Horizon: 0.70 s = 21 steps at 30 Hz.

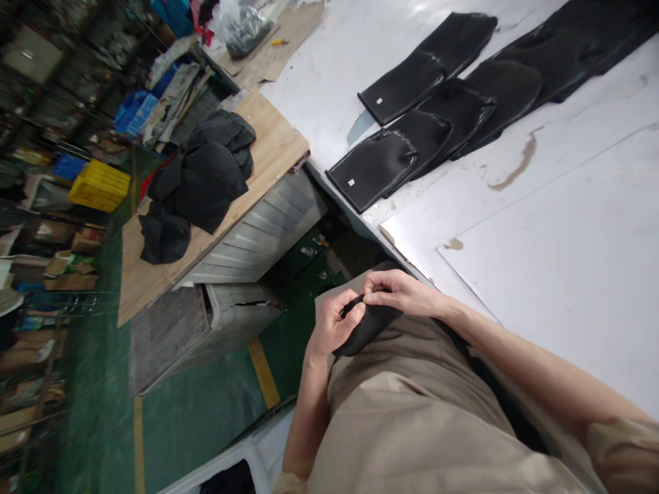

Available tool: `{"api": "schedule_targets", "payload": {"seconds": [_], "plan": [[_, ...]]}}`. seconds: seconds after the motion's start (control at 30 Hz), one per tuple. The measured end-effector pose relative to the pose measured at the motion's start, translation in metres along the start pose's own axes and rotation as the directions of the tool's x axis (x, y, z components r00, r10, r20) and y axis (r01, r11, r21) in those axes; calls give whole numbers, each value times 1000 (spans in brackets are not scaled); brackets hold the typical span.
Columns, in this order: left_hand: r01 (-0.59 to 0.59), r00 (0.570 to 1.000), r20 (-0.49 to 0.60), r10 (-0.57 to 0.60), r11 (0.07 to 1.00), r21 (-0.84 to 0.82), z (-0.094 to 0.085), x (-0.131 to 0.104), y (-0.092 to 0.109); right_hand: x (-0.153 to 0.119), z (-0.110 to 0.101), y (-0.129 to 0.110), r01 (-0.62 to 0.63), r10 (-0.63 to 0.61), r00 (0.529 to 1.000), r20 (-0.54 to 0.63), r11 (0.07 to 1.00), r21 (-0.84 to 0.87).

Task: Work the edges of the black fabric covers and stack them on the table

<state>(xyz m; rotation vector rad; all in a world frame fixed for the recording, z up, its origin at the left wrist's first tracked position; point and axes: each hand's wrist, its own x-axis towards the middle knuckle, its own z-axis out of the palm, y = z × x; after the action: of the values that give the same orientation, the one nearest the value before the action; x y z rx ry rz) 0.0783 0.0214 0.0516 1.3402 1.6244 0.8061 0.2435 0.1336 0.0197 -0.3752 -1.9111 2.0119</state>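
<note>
A black piece of fabric or soft sheet (360, 334) lies over my lap, and both hands pinch its upper edge. My left hand (333, 321) has thumb and fingers closed on that edge. Right beside it, my right hand (395, 291) pinches the same edge, the fingertips of the two hands almost touching. The exact kind of the black piece cannot be made out. Up on the white table (556, 274), flat black pieces with raised rims (378, 165) lie overlapped in a row, some bearing a small white label.
A wooden board (272, 130) on the left carries a heap of black cloth (206, 178). Beyond stand a yellow crate (99, 186) and cluttered shelves. A clear plastic bag (241, 31) sits at the back. A white tub with black material (252, 460) is at the bottom.
</note>
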Motion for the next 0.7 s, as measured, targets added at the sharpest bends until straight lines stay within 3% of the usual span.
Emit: {"api": "schedule_targets", "payload": {"seconds": [0.33, 0.53, 0.7], "plan": [[-35, 999, -23, 38, 995, 91, 3, 2, -2, 1, 2, 0, 68, -69, 998, -7, 996, -52], [-85, 996, 1, 86, 984, 155, 1, 2, 0, 1, 4, -2, 54, -56, 998, -18, 996, -72], [-86, 995, -48, 92, 991, 104, -5, -3, -2, 0, 1, -3, 10, -10, 1000, -11, 999, -40]]}}
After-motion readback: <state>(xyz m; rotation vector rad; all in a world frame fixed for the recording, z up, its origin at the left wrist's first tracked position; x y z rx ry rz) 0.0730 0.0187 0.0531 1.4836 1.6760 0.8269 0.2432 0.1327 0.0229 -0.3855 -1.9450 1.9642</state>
